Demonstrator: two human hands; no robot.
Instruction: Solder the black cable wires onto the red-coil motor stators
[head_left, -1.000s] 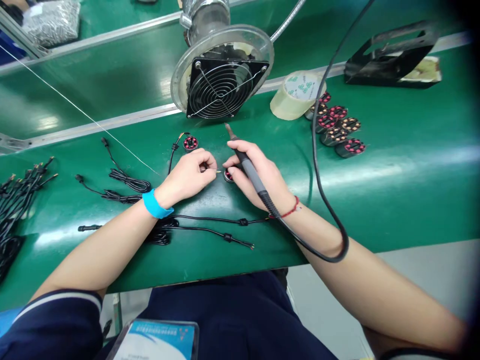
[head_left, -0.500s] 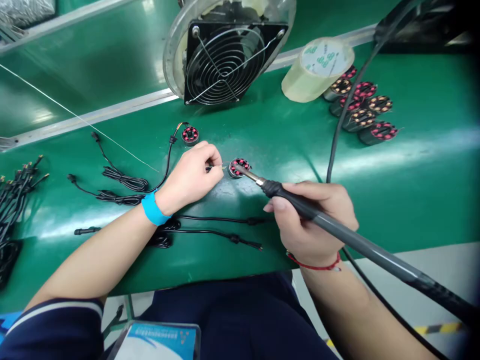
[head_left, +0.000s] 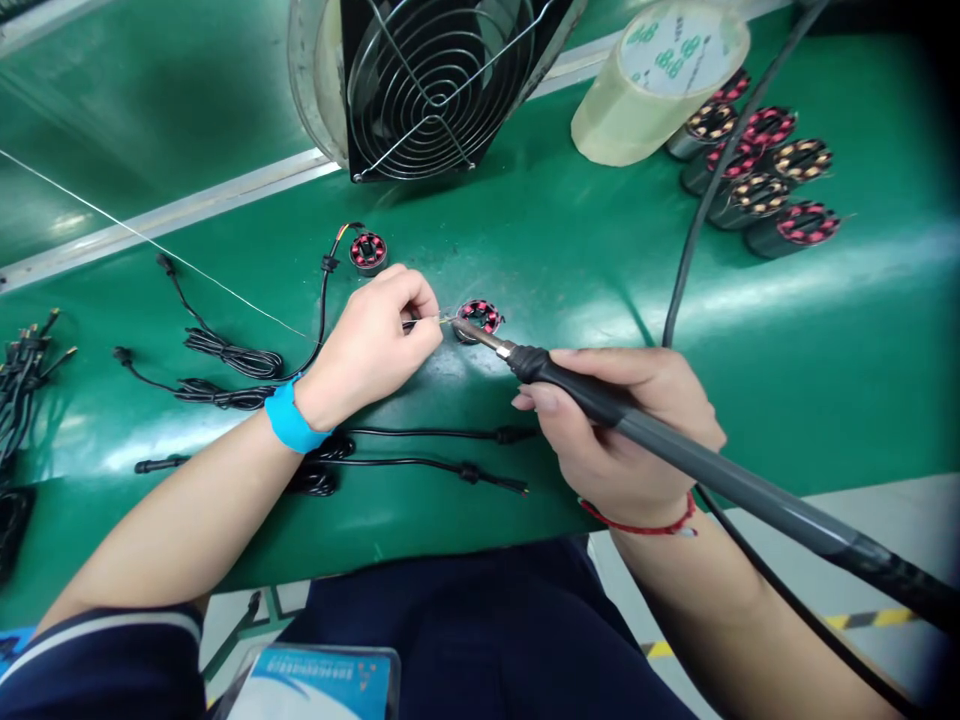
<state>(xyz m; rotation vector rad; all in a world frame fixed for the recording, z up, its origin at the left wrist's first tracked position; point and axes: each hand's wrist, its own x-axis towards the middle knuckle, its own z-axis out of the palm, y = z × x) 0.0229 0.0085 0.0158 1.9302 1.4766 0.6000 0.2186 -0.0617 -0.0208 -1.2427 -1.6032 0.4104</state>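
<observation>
My right hand [head_left: 619,430] grips a grey soldering iron [head_left: 675,455] like a pen, its metal tip touching a small round coil part with red windings [head_left: 481,316] on the green bench. My left hand [head_left: 375,340], with a blue wristband, is pinched on a thin wire end held against that coil part beside the iron's tip. A second coil part [head_left: 368,250] with a black cable attached lies just behind my left hand. Two more black cables [head_left: 435,450] lie under my forearms.
A black fan in a round housing [head_left: 435,80] stands at the back. A tape roll [head_left: 660,80] and several stacked coil parts [head_left: 765,170] sit at the right. Bundled black cables [head_left: 225,370] lie at the left. A thin solder wire [head_left: 150,240] crosses the bench.
My right hand turned the iron round from lying across the palm to a pen grip and brought its tip down to the coil part. The view moved closer to the bench.
</observation>
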